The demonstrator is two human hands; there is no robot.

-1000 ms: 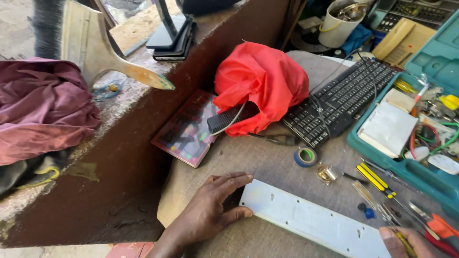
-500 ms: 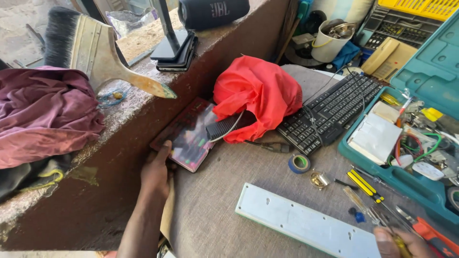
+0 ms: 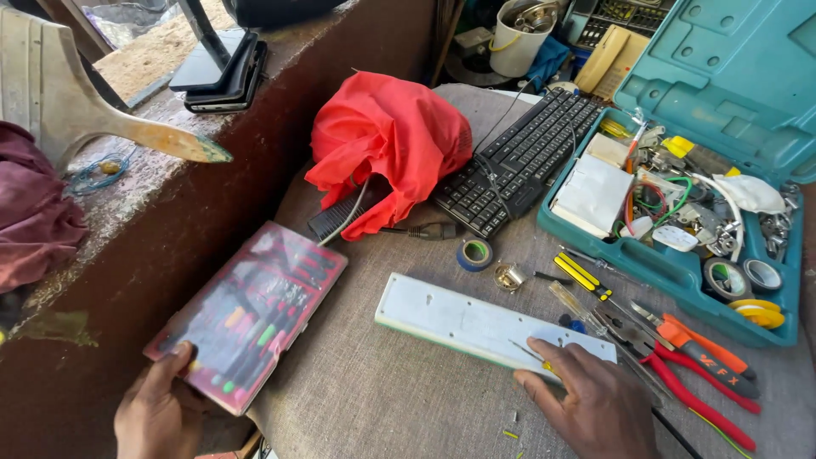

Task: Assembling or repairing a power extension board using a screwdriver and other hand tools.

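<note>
My left hand (image 3: 157,412) grips the near corner of a flat red case (image 3: 248,313) with a clear lid over small screwdrivers, which lies at the left edge of the grey cloth-covered table (image 3: 382,399). My right hand (image 3: 586,404) rests on the near right end of a long white panel (image 3: 476,323) and holds a thin yellow-handled screwdriver (image 3: 531,355) against it. A roll of blue tape (image 3: 474,253) lies just beyond the panel.
A red cloth (image 3: 391,140) covers something beside a black keyboard (image 3: 523,157). An open teal tool case (image 3: 680,221) full of parts sits at the right. Red pliers (image 3: 697,391) and screwdrivers (image 3: 582,276) lie near the panel. A brown ledge (image 3: 170,221) runs along the left.
My left hand left the white panel, reached to the red case by the ledge and pulled it nearer. My right hand came onto the panel's right end.
</note>
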